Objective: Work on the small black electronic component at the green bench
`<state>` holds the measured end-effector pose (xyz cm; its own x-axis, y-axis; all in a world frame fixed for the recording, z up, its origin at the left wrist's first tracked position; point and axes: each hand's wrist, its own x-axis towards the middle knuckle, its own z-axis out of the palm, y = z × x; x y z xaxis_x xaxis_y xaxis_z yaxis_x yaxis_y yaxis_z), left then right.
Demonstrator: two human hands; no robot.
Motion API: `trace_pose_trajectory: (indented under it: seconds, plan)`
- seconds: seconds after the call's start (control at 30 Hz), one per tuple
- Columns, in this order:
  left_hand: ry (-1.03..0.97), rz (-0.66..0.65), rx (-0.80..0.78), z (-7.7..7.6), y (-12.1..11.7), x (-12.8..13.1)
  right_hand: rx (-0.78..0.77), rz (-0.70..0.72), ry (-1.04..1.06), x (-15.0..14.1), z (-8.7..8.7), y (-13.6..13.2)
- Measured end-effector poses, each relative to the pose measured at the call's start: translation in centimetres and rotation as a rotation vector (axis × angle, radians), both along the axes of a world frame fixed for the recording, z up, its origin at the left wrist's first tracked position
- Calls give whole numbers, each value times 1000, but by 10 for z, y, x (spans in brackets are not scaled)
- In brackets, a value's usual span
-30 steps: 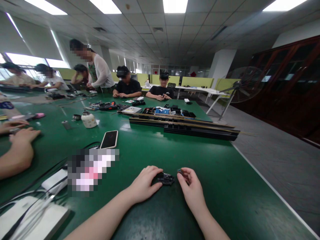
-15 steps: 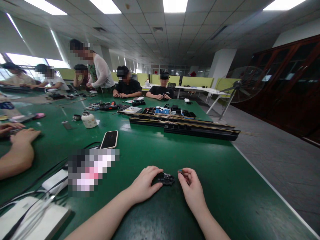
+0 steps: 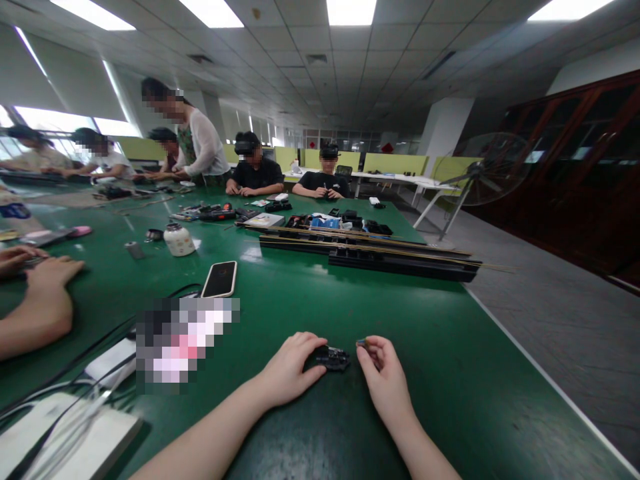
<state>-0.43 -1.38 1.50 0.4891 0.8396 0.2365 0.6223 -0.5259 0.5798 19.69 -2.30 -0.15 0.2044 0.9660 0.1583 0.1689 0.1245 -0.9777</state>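
Your left hand (image 3: pixel 290 370) is clamped, thumb opposite fingers, on the left end of the black part (image 3: pixel 336 359), which sits low at the smooth, glossy green tabletop (image 3: pixel 320 427). Expect this part to be light, stiff and probably plastic; its irregular, ridged outline suggests fragile features, so grip its sides. Just to its right, apart from it, is the small piece (image 3: pixel 362 343), pinched between the fingertips of your right hand (image 3: pixel 387 373). Expect it to drop easily; hold its edges. Its material cannot be told.
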Motion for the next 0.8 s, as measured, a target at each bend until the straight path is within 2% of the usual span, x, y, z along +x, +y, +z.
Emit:
trace_pose_trajectory:
  seconds: [0.33, 0.8]
  plan:
    - [-17, -3, -6, -3, 1, -1, 14, 26, -30, -1, 3, -1]
    - [26, -25, 2, 0, 0, 1, 134, 284, -447, -4, 18, -11]
